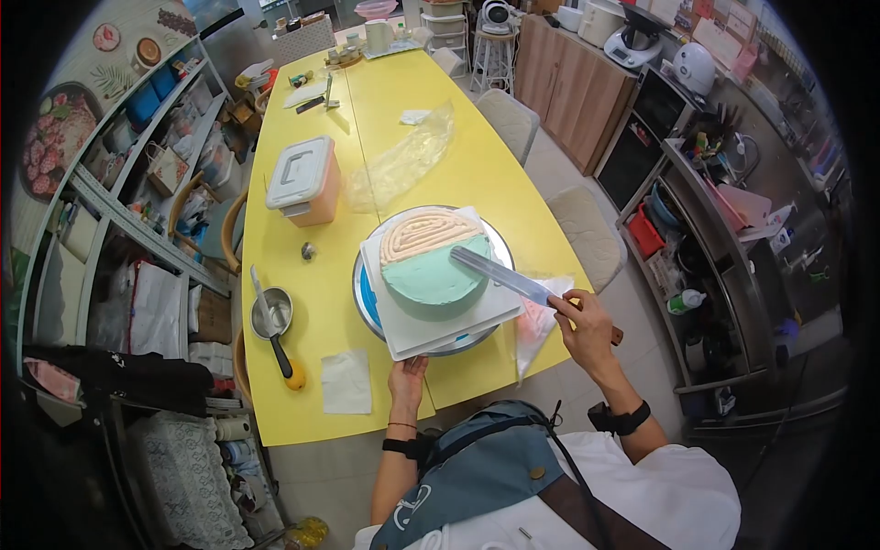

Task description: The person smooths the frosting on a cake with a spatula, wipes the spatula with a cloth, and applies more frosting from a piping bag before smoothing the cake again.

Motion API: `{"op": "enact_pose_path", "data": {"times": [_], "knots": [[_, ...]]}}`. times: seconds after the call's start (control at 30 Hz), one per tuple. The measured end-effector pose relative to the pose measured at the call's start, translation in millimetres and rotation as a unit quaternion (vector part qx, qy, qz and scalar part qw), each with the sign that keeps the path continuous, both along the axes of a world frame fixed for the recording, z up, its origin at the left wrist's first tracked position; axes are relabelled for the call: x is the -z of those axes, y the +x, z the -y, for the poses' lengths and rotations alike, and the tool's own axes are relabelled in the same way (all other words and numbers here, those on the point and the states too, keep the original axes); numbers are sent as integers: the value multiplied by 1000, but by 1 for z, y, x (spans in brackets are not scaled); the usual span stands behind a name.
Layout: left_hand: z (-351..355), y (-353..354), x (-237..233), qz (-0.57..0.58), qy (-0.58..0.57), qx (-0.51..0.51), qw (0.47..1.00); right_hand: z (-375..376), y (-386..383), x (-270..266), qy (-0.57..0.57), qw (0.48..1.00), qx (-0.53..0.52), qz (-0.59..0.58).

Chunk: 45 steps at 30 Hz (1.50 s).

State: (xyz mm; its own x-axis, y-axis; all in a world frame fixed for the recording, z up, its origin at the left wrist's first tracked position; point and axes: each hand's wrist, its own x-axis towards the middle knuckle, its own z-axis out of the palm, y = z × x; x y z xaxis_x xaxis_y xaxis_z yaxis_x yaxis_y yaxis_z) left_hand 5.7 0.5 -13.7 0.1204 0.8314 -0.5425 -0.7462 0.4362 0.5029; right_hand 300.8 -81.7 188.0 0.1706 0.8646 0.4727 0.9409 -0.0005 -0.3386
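A round cake (434, 286) sits on a white square board (412, 341) on a turntable (500, 250) with a metallic rim. Its near half is smooth mint green; its far half carries piped pale peach lines in curved rows. My right hand (587, 328) is closed around the handle of an icing spatula (504, 275), whose blade tip rests at the green surface near the border with the peach lines. At the turntable's near edge, my left hand (408, 378) holds the rim from below, fingertips partly hidden. A piping bag (534, 323) with pink contents lies beneath my right hand.
On the yellow table (316, 266) stand a lidded tub (307, 183), a small pot (272, 312) with a utensil in it, and a metal piping tip (308, 251). A white paper towel (346, 381) and a clear plastic sheet (403, 165) lie flat. Chairs (587, 234) line the right side.
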Motion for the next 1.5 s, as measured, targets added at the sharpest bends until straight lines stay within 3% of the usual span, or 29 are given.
{"op": "enact_pose_path", "data": {"times": [0.43,0.83,1.07,1.5], "knots": [[-1,4,-2,-5,-4,18,1000,6,19,10,2,998,65,11],[1,5,-3,-7,0,19,1000,-3,4,8,5,999,39,11],[0,5,2,-5,2,13,1000,9,24,11,-2,995,94,-28],[1,4,-1,-16,1,18,1000,11,18,10,-52,989,92,-104]]}}
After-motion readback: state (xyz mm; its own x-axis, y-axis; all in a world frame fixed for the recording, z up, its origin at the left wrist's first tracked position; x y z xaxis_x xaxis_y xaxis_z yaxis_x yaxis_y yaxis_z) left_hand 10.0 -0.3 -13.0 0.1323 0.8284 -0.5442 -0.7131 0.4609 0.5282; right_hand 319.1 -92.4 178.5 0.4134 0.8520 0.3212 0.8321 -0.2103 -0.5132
